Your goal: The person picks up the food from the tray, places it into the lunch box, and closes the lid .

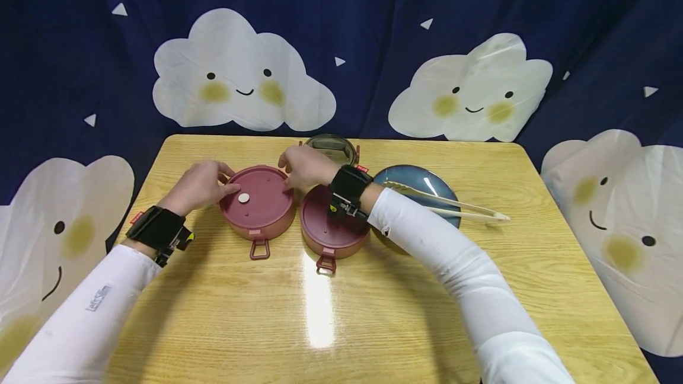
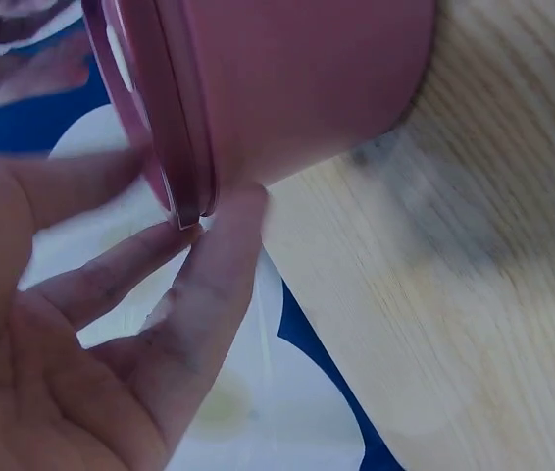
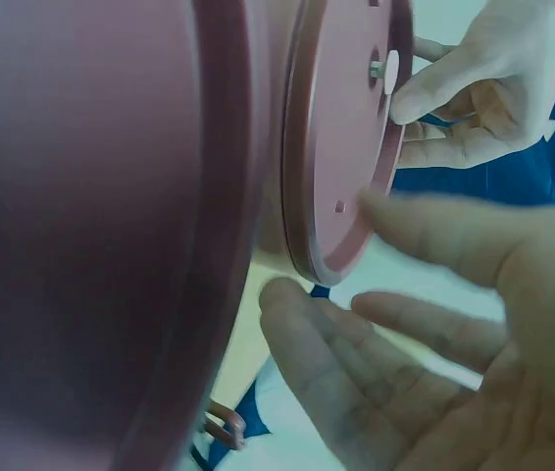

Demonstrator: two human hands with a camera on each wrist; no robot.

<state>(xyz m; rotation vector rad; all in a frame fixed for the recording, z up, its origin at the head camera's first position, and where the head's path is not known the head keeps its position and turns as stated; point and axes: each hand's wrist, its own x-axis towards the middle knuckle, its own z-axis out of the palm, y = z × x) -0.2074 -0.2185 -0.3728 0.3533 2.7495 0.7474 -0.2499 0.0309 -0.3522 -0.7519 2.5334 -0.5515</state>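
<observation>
Left hand (image 1: 200,185): at the left rim of the left red container, fingers fairly straight and spread, fingertips (image 2: 228,221) touching the lid edge and the wall just under it; thumb tip on the lid top near the white disc. Nothing gripped.
Left red container (image 1: 259,201): round, lid on, standing on the wooden table (image 1: 341,313), between the two hands. Small white disc (image 1: 243,198) near the lid's centre. Loop handle (image 1: 259,249) pointing toward the near table edge.
Right hand (image 1: 304,166): at the right rear rim of the left red container, fingers loosely spread, fingertips (image 3: 395,211) resting on the lid edge; palm open in the right wrist view. Wrist and black strap crossing over the second container.
Second red container (image 1: 333,227): just right of the left red container, nearly touching it, lid on, partly covered by the right wrist. Own loop handle toward the near edge.
Dark lid or dish (image 1: 331,146): behind the left red container, mostly hidden by the right hand; kind cannot be told.
Blue plate (image 1: 421,185): right of the second container, well right of the left red container.
Chopsticks (image 1: 453,203): lying across the blue plate, tips past its right rim.
</observation>
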